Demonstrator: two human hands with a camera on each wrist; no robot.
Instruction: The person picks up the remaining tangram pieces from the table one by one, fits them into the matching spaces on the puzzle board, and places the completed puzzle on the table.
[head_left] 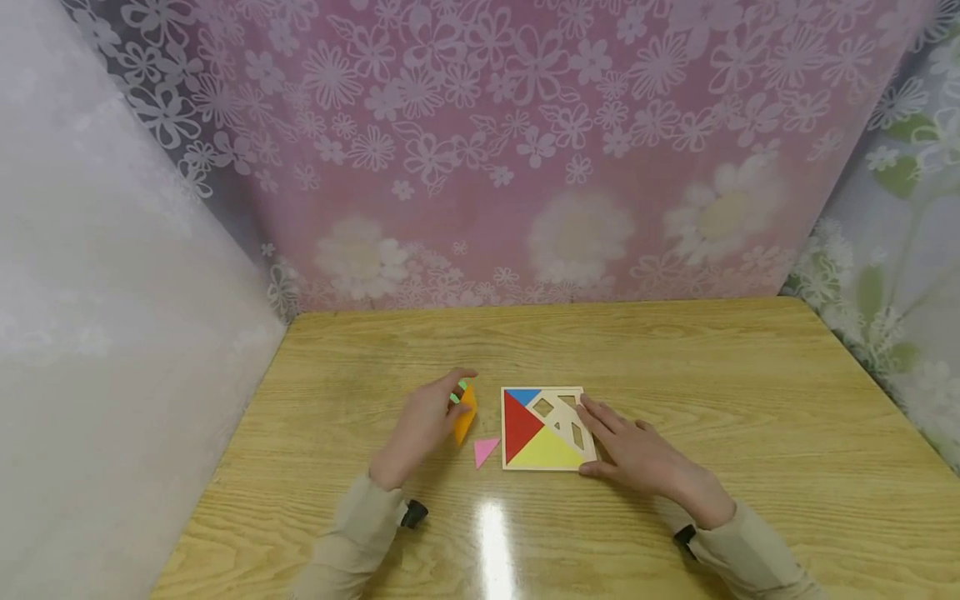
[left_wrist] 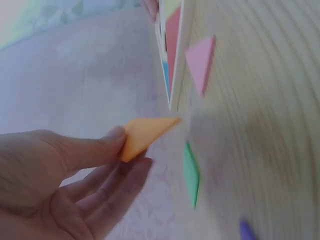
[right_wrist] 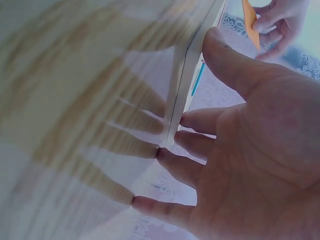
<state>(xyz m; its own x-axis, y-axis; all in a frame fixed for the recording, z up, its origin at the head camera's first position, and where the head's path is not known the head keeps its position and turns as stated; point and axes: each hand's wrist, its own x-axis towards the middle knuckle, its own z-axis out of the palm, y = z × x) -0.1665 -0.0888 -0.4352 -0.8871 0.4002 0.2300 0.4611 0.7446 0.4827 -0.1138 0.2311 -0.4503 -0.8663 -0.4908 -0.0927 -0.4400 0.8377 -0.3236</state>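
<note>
My left hand (head_left: 426, 425) pinches an orange tangram piece (left_wrist: 145, 134) between thumb and fingers, held up just left of the wooden tangram tray (head_left: 505, 467). Flat in that tray lie a red triangle (head_left: 519, 427), a yellow triangle (head_left: 551, 452) and a blue triangle (head_left: 522, 396). Along its right edge rests my right hand (head_left: 637, 454), fingers extended, thumb near the lower corner. A pink triangle (head_left: 485, 451) lies on the table between the orange piece and the tray. A green piece (left_wrist: 191, 175) is partly hidden behind my left fingers in the head view.
A purple piece (left_wrist: 246, 231) shows at the bottom edge of the left wrist view. The wood-grain table (head_left: 675, 350) meets a pink flowered curtain (head_left: 480, 167) at the back. Pale cloth (head_left: 135, 333) hangs on the left side. Cut-out holes show in the tray's upper right.
</note>
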